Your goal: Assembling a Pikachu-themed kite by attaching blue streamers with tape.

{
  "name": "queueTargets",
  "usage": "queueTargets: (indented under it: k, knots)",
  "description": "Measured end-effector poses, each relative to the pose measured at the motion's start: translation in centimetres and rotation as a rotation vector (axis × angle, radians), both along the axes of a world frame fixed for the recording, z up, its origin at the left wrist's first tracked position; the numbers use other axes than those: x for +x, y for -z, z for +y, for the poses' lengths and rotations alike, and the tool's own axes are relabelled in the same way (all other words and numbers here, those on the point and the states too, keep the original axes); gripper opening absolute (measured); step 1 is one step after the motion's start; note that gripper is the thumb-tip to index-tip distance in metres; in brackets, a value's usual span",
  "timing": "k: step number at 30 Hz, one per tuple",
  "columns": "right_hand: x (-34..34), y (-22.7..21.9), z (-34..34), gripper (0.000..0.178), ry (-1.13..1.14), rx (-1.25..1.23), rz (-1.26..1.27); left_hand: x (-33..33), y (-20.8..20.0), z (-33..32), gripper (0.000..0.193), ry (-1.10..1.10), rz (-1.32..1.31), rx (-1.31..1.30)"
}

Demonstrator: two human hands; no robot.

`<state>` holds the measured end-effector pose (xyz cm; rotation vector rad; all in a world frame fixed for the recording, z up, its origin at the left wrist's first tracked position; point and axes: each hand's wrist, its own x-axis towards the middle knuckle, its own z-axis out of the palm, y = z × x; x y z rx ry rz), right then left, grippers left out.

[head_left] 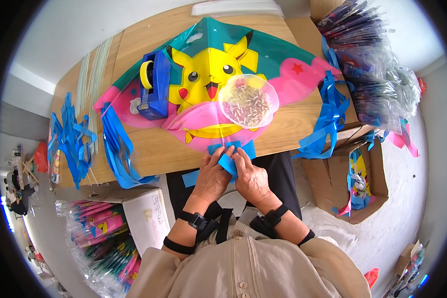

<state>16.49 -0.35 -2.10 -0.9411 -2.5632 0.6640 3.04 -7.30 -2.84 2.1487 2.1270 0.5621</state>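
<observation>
A kite (283, 54) printed with a yellow cartoon figure on green and pink lies spread over the wooden table (278, 144), its lower tip toward me. At that tip, a blue plastic ribbon (227, 164) is pinched between the closed fingers of my left hand (213, 176) and my right hand (252, 180). The fingertips meet close together at the table's front edge. On the kite rest a blue tape dispenser (156, 92) with a yellow roll, and a translucent bowl (272, 94) of small clear tube-like pieces. My fingers partly hide how the ribbon meets the kite.
Blue ribbons (116, 144) hang from the kite's left corner, and more ribbons (328, 119) from its right. Another ribbon bundle (74, 144) and thin pale rods (92, 74) lie at left. Bagged kites (377, 64) are stacked right. Cardboard boxes (318, 181) flank me below.
</observation>
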Motion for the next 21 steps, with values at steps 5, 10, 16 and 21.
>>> queueTargets:
  k: [5, 10, 16, 21]
  knots:
    - [-0.2, -0.1, -0.2, 0.051, -0.012, 0.02, -0.089, 0.0, -0.4, 0.2, 0.038, -0.015, -0.088, 0.025]
    - [-0.5, -0.9, -0.6, 0.054, -0.036, 0.023, -0.207, -1.8, -0.7, 0.1, 0.037, -0.091, -0.312, 0.168]
    - [-1.4, -1.2, -1.2, 0.051, -0.044, 0.073, -0.319, -12.6, -3.4, 1.1, 0.024, -0.641, -0.337, 0.603]
    - [-1.8, -1.4, -1.5, 0.053, -0.046, 0.078, -0.37, -22.7, -6.7, 2.8, 0.013, -0.863, -0.745, 0.25]
